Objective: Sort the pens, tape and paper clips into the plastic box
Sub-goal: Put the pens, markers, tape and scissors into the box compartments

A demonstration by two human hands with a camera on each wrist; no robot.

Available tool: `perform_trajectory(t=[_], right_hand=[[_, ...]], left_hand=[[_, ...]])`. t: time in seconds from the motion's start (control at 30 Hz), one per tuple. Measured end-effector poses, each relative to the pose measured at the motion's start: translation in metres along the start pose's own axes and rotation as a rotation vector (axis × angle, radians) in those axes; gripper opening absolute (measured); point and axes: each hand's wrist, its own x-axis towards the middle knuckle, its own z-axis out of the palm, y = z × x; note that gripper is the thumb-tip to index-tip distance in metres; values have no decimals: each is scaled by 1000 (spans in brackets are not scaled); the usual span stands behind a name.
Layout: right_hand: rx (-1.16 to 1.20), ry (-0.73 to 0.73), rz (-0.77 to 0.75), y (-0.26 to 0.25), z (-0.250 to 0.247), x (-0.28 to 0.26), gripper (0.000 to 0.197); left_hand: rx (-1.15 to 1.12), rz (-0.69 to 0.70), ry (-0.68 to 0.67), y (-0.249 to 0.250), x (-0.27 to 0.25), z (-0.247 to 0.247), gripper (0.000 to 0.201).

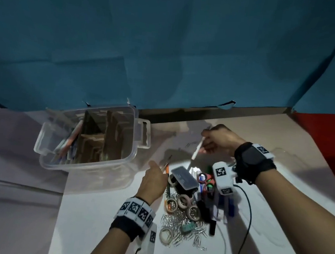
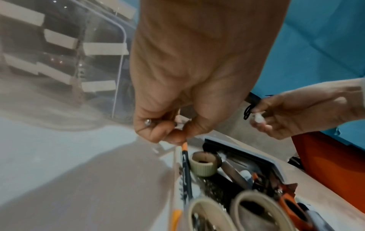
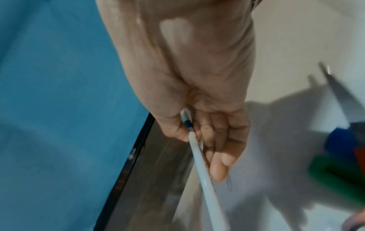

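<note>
This looks like a staged recording setup, not a normal office or home. Wrinkled blue fabric sheets (image 1: 170, 45) hang as a backdrop behind a white table top (image 1: 84, 221). Stationery lies in a heap: beige tape rolls (image 1: 184, 201), silver metal paper clips (image 1: 184, 223). Beside it stands a clear plastic box with brown cardboard dividers (image 1: 131, 156).

Dim, blurred frames; hard shadows

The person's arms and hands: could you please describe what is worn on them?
Both forearms are bare. The left wrist carries a black band, a strip of black-and-white square markers and a white camera unit with a black cable. The right wrist has the same.
</note>
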Motion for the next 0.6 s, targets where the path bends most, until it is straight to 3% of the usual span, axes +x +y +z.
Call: perform_trajectory(t=[0.2, 0.4, 0.5, 0.6], right_hand=[[-83, 106, 23, 45, -41, -11, 21], [-776, -7, -204, 76, -35, -18, 23], [-919, -35, -245, 80, -27, -25, 6], [-914, 47, -261, 78, -33, -27, 9]], left_hand=[[66, -41, 34, -9, -5, 25, 47], [120, -63, 104, -2, -12, 28, 40], [110, -87, 107, 1, -13, 26, 28], [90, -74, 130, 2, -14, 22, 13]])
